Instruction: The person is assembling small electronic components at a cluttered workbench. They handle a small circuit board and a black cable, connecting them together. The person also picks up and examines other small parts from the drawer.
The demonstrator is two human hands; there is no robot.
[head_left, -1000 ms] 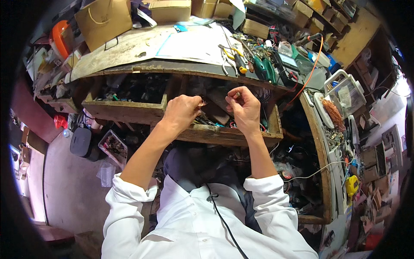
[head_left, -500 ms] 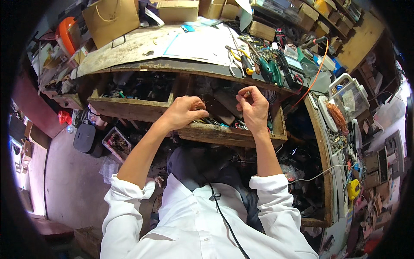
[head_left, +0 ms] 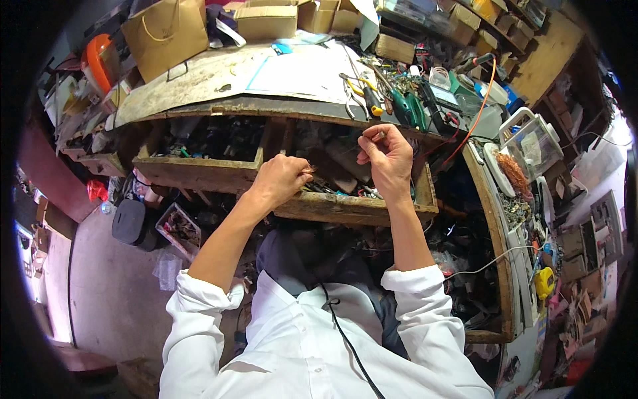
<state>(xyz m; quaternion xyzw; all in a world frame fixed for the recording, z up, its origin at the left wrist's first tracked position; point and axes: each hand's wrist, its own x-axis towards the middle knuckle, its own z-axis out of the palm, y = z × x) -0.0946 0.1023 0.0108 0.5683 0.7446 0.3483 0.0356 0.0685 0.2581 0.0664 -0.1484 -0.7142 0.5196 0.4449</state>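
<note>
Plastic bag, red and crumpled (head_left: 96, 189), hangs at nine o'clock from the middle of the view, with a rounded black bin (head_left: 128, 223) just to its right. Between ten and eleven o'clock stands a kraft paper bag (head_left: 166, 43) with a loop handle; its face bears a little printing, too small to read surely. Toward half past nine, a wooden drawer (head_left: 206, 170) full of dark small parts stands pulled out under the bench.

At ten o'clock, close to centre, the left hand (head_left: 282, 181) is closed, thumb against curled fingers, pinching fine coppery strands (head_left: 310, 170) above the second open drawer (head_left: 352, 209). At twelve, a white paper sheet (head_left: 302, 74) with a blue edge lies on the bench.

Near one o'clock lie yellow-handled pliers (head_left: 355, 93) and a yellow-and-black screwdriver (head_left: 372, 102). At two o'clock, the right hand (head_left: 389, 159) is raised beside the drawer's right end, its fingers curled toward the thumb; whether they grip anything I cannot tell. Beyond, an orange cord (head_left: 483, 106) drops over the bench edge. Just above three sits a copper wire bundle (head_left: 513, 173); between three and four, a yellow tape measure (head_left: 544, 282), its label unreadable.
</note>
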